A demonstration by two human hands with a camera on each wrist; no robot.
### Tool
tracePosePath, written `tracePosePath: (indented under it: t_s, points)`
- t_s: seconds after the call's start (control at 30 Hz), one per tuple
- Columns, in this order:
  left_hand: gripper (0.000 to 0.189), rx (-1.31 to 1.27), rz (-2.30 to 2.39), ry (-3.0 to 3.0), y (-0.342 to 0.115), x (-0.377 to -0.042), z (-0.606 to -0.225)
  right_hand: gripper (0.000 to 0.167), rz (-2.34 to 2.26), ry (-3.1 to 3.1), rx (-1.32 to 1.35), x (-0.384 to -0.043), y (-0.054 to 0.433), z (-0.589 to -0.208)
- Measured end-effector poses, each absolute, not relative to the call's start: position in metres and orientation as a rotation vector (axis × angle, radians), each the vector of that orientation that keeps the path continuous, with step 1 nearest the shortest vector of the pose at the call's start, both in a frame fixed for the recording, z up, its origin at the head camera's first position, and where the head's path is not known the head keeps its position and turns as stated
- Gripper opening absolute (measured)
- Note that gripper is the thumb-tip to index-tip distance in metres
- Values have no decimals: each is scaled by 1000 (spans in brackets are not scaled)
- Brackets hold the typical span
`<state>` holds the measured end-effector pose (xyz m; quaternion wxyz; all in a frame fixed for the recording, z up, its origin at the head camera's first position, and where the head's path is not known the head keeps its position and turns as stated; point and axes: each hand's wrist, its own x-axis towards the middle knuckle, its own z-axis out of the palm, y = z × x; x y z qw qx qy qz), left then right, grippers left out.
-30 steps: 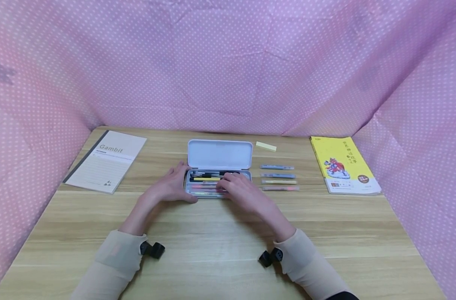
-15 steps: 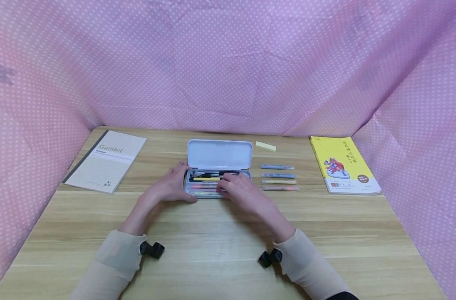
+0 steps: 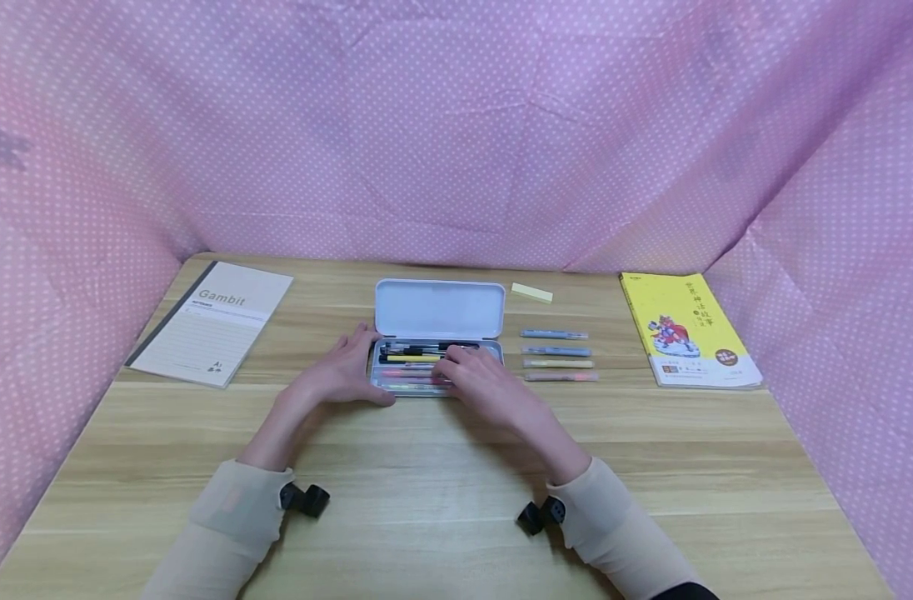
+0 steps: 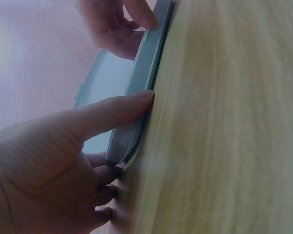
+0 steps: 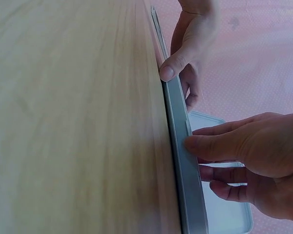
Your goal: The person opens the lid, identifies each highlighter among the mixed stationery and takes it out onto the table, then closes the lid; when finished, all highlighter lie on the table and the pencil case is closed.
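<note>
An open white pencil case (image 3: 440, 308) lies on the table, its lid tipped back. Inside are several black pens (image 3: 419, 347), a yellow pen (image 3: 407, 358) and pink pens (image 3: 404, 374). My left hand (image 3: 344, 368) grips the case's left end, thumb along the front wall and fingers round the side, as the left wrist view shows. My right hand (image 3: 486, 383) is over the right part of the case, its fingers bent down inside. In the right wrist view that thumb touches the front wall (image 5: 183, 161); the fingertips are hidden, so I cannot tell whether they hold a pen.
Right of the case lie two blue highlighters (image 3: 556, 352), a yellow one (image 3: 558, 364) and a pink one (image 3: 562, 377). A pale yellow sticky-note strip (image 3: 531, 292) is behind them. A notebook (image 3: 217, 321) is at left, a yellow book (image 3: 685, 329) at right.
</note>
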<state>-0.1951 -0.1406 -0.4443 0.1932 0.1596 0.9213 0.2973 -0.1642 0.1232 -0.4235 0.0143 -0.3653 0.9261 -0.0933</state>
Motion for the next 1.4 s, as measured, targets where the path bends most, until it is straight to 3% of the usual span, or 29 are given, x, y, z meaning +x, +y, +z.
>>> tracePosePath:
  t_s: [1.4]
  points:
    - [107,441,840,2575,-141,-195,-445,20,-341,2875,-1087,-163,125,-422]
